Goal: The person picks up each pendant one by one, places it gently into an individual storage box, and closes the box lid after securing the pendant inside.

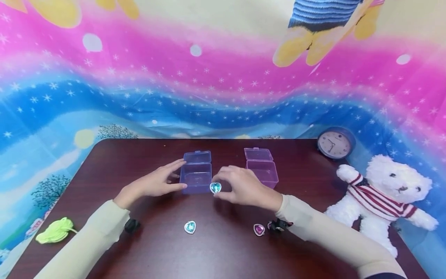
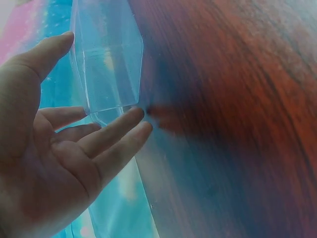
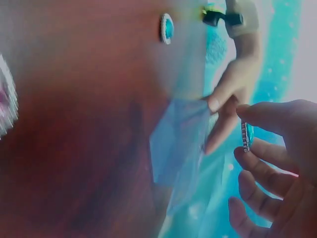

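Between thumb and fingertips my right hand [image 1: 242,186] pinches a teal heart-shaped gem [image 1: 215,188] with a beaded silver rim, held in front of the blue box's right side. In the right wrist view the gem [image 3: 247,135] is seen edge-on. My left hand [image 1: 158,182] is at the left side of the clear blue plastic box [image 1: 196,190], its lid raised at the back. The left wrist view shows loosely spread fingers [image 2: 116,131] right at the box's corner, the thumb along another side. Behind the right hand, a clear pink box [image 1: 262,170] has its lid raised too.
A second teal heart gem [image 1: 189,227] and a pink one [image 1: 259,229] lie on the dark wooden table [image 1: 223,254] nearer me. A yellow-green item [image 1: 55,231] is at left. At right are a round clock [image 1: 334,143] and a white teddy bear [image 1: 383,197].
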{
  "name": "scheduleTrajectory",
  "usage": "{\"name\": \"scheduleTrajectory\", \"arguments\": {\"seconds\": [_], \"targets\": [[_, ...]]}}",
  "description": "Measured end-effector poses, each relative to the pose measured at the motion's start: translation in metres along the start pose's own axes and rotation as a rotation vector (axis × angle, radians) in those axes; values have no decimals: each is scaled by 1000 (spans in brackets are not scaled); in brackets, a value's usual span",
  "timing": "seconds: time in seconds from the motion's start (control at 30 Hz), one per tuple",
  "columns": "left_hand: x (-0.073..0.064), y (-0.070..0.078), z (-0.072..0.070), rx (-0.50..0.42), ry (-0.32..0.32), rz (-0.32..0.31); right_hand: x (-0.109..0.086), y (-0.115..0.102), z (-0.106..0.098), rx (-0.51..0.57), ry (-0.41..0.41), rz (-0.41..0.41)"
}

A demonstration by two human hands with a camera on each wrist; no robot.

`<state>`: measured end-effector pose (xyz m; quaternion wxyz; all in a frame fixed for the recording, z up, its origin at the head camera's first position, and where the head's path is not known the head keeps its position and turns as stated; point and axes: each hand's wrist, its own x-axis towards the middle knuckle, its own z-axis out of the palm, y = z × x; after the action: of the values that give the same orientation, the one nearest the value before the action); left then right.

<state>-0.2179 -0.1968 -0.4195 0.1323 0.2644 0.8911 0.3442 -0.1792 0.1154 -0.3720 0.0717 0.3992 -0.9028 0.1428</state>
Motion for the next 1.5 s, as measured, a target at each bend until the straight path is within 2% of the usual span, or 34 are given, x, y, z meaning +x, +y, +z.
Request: {"name": "scheduleTrajectory", "arguments": {"seconds": [0.17,0.33,0.6,0.77,1.13,1.5], "targets": [[2,1,-3,29,8,13,16,9,-5,15,16,16],[4,1,-3,41,2,12,30,15,-3,37,-9,23],[2,0,-2,58,-12,0,50,24,16,114,-61,96],[-3,-2,-2,58,-14,-18,62,24,31,129,-120,110],[-4,-1,0,68,-12,-28,73,19,39,54,-225,146],[-3,1,0,59,-7,-33,79,15,43,53,-261,258]]}}
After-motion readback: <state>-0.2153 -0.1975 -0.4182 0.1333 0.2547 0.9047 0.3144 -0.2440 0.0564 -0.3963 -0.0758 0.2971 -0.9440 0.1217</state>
